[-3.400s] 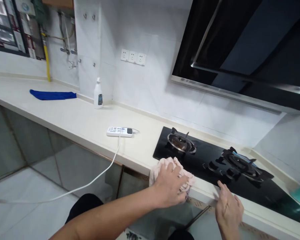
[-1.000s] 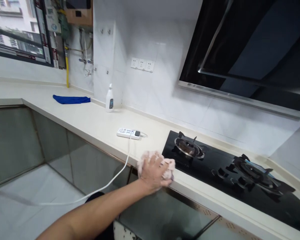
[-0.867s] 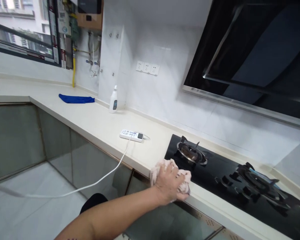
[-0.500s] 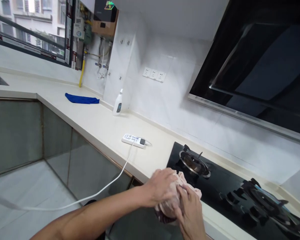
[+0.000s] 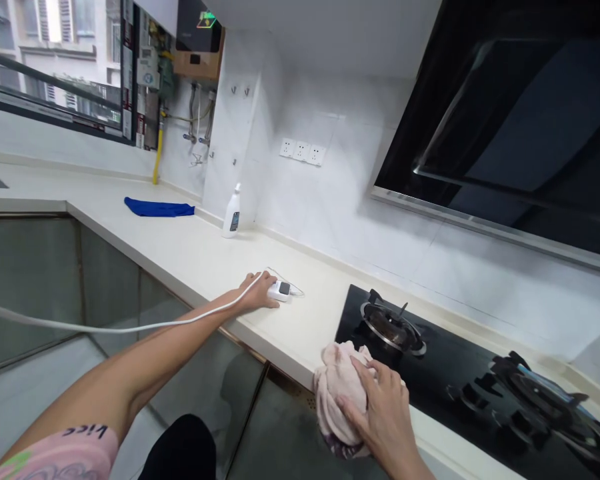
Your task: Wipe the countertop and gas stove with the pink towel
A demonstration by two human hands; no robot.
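Note:
My left hand (image 5: 257, 292) reaches out over the counter with its fingers round the white power strip (image 5: 281, 291), whose left part is hidden beneath it. The strip's white cord (image 5: 180, 321) passes over my left forearm and off to the left. In my right hand (image 5: 386, 405) is a bunched pale pink cloth (image 5: 341, 393), held at the counter's front edge by the stove's near left corner. Its underside shows a darker patch.
The black gas stove (image 5: 430, 373) with raised pan supports lies to the right, below a dark range hood (image 5: 520, 147). A white spray bottle (image 5: 231, 215) stands by the wall. Beyond it lies a blue cloth (image 5: 160, 208) on the pale counter (image 5: 180, 247).
My left hand has left the pink cloth and moved left onto the power strip. The cord has risen across my forearm. My right hand still holds the cloth.

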